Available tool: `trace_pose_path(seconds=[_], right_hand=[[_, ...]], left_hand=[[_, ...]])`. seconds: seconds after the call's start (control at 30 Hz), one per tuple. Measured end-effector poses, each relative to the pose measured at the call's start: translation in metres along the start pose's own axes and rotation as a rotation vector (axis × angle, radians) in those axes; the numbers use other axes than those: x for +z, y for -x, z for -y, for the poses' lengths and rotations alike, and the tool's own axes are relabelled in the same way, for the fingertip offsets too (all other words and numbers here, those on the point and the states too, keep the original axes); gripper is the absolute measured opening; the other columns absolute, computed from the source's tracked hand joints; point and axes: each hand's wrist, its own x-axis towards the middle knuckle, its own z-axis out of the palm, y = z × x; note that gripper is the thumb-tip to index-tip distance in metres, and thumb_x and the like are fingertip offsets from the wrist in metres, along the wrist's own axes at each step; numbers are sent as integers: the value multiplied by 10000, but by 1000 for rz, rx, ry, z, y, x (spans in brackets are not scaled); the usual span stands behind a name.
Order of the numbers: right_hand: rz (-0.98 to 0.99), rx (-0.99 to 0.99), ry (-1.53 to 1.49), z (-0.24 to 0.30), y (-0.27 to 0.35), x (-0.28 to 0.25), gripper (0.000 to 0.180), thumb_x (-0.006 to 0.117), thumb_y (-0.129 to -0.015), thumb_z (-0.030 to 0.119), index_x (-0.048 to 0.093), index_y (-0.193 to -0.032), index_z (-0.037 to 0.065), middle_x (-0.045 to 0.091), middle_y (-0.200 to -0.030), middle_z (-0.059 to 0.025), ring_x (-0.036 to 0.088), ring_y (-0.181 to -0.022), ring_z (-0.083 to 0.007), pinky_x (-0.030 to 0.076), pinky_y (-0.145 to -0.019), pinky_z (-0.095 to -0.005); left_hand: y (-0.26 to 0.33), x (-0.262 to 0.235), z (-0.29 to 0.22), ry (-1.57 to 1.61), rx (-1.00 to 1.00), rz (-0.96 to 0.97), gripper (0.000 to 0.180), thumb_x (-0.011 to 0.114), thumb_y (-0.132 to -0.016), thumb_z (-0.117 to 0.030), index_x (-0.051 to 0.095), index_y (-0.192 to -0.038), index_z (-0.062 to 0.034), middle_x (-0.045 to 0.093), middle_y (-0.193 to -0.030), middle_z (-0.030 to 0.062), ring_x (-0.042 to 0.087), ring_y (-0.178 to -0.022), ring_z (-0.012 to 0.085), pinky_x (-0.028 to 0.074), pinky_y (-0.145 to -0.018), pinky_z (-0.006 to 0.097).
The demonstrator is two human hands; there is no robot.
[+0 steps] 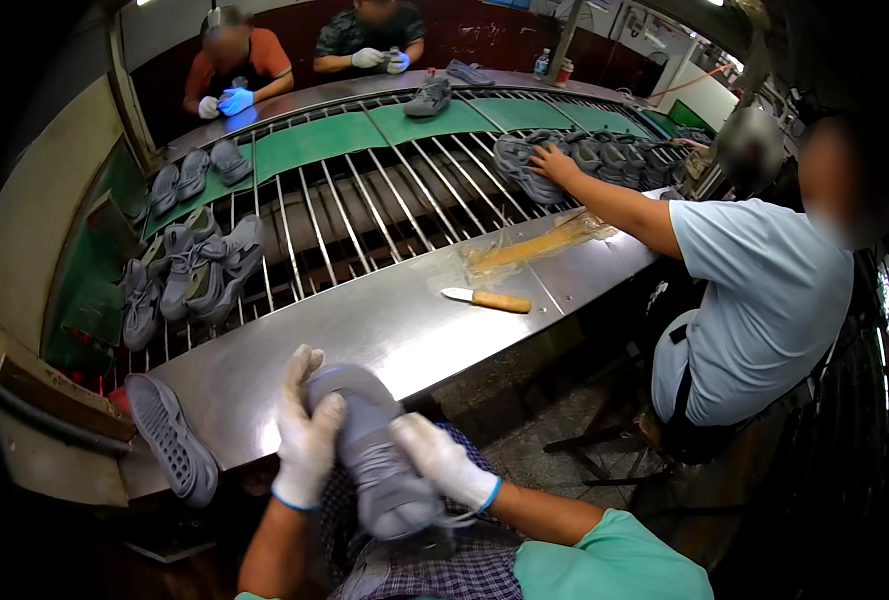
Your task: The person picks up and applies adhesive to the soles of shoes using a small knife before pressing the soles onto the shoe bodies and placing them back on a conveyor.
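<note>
The left hand (306,440) has its gloved fingers nearly straight, raised along the shoe's left side, with the thumb bent over the toe, gripping it. The right hand (444,462) has bunched fingers against the shoe's right side; I cannot tell how firmly they grip. The grey shoe (376,455) is at the near edge of the metal bench (364,350), its toe toward the bench and slightly left, its long axis slanting back to the heel by the body. The left forearm (276,550) rises steeply toward the bench; the right forearm (544,515) slants in leftward. A knife (501,300) lies on the bench, blade leftward; a grey sole (172,440) overhangs the bench's left end.
</note>
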Motion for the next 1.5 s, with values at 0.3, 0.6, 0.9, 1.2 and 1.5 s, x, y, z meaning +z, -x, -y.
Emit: trace_pose_path(seconds=[0.3, 0.6, 0.9, 1.2, 1.5], right_hand=[[350, -255, 466, 38, 73, -50, 713, 646, -1043, 374, 345, -1609, 63, 721, -1217, -244, 765, -993, -391, 637, -850, -453], [-170, -903, 799, 40, 6, -16, 596, 741, -853, 44, 581, -1425, -1, 687, -1231, -226, 760, -912, -364, 638, -796, -415], [-151, -1082, 792, 82, -16, 2, 393, 778, -916, 124, 697, -1298, 84, 745, -1070, -143, 772, -854, -308, 637, -710, -351], [19, -856, 695, 82, -49, 9, 397, 614, -1056, 235, 602, -1423, 86, 747, -1134, -207, 755, -965, -372, 611, -863, -440], [107, -835, 763, 85, -44, 8, 448, 592, -1063, 215, 539, -1485, 76, 747, -1181, -189, 757, -1022, -365, 611, -906, -454]], left_hand=[[9, -57, 14, -162, -205, 181, 676, 800, -865, -403, 608, -1349, 30, 669, -1203, 118, 622, -1153, 206, 497, -1037, 357], [-2, -60, -42, -205, -322, 376, 955, 991, -644, -464, 578, -1370, -2, 658, -1208, 100, 630, -1137, 215, 499, -1019, 358], [9, -64, -67, -247, -290, 471, 1018, 1013, -658, -455, 539, -1436, -1, 614, -1349, 177, 598, -1278, 289, 483, -1111, 413], [8, -59, -66, -275, -277, 453, 993, 983, -711, -452, 514, -1434, 40, 635, -1325, 186, 631, -1247, 274, 512, -1086, 403], [5, -68, -55, -230, -333, 484, 972, 991, -712, -414, 531, -1444, 31, 629, -1364, 187, 614, -1290, 283, 483, -1129, 420]])
